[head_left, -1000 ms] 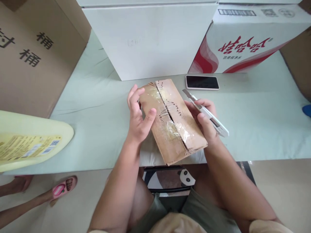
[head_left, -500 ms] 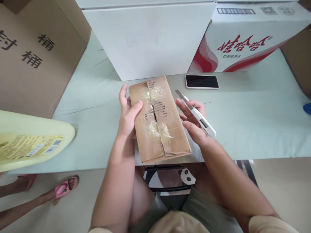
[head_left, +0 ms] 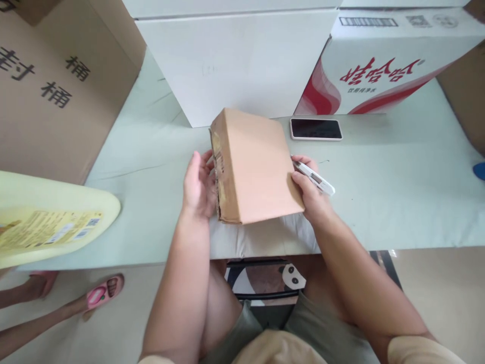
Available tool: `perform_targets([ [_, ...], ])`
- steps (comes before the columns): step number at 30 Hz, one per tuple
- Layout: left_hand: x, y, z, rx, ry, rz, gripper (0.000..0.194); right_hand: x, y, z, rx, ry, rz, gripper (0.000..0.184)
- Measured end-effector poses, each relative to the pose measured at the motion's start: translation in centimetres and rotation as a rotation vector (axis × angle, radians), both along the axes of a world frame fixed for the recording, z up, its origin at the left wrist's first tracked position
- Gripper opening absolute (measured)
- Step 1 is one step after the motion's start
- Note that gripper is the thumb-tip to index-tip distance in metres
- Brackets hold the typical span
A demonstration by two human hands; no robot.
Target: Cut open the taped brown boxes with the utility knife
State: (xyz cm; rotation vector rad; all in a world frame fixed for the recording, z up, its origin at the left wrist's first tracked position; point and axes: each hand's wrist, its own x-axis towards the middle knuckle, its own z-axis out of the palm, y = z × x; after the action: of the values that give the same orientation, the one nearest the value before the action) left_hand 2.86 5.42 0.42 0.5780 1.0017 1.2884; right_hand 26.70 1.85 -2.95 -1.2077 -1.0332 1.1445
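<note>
A brown cardboard box [head_left: 261, 167] is tilted up over the table, its plain broad side facing me and its torn, taped side turned to the left. My right hand [head_left: 311, 197] grips the box's right edge with the thumb on top. A white utility knife [head_left: 317, 181] is held in that same hand, its tip end partly hidden by the fingers and the box. By the taped side is my left hand [head_left: 197, 189], fingers apart and palm towards the box. Some of its fingertips pass behind the box edge, so I cannot tell whether they touch.
A phone [head_left: 316, 129] lies beyond my right hand on the pale green tabletop [head_left: 394, 187]. White cartons [head_left: 235, 65] stand at the back. To the left are a large brown carton [head_left: 71, 126] and a yellow bottle [head_left: 56, 202]. Another person's slippered foot [head_left: 104, 293] is below.
The box has been turned so its taped face swings left and a plain face shows. My right hand now grips its edge, knife still held; my left hand has loosened from it.
</note>
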Motion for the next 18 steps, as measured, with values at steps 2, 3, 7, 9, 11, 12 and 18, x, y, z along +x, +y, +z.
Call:
perform_targets([
  [2, 0.3, -0.7, 1.0, 0.077, -0.011, -0.100, 0.064, -0.1, 0.0, 0.3, 0.072, 0.032, 0.058, 0.049],
  [3, 0.4, -1.0, 1.3, 0.088, -0.006, -0.157, 0.067, -0.1, -0.1, 0.4, 0.112, 0.057, 0.095, 0.049],
  [7, 0.0, -1.5, 1.4, -0.014, 0.023, -0.198, 0.060, -0.1, -0.3, 1.1, 0.222, 0.146, 0.180, 0.049],
  [9, -0.1, -1.4, 1.4, -0.058, 0.023, -0.150, 0.053, 0.1, -0.4, 1.4, 0.247, 0.161, 0.192, 0.046],
  [11, 0.1, -1.5, 1.7, -0.082, -0.004, -0.132, 0.050, 0.2, -0.5, 1.8, 0.286, 0.160, 0.195, 0.043],
  [12, 0.4, -1.5, 1.9, -0.087, -0.024, -0.128, 0.049, 0.3, -0.5, 2.1, 0.311, 0.158, 0.190, 0.043],
  [18, 1.6, -1.7, 2.5, -0.106, -0.068, -0.190, 0.054, -0.2, -0.9, 4.1, 0.515, 0.115, 0.052, 0.038],
])
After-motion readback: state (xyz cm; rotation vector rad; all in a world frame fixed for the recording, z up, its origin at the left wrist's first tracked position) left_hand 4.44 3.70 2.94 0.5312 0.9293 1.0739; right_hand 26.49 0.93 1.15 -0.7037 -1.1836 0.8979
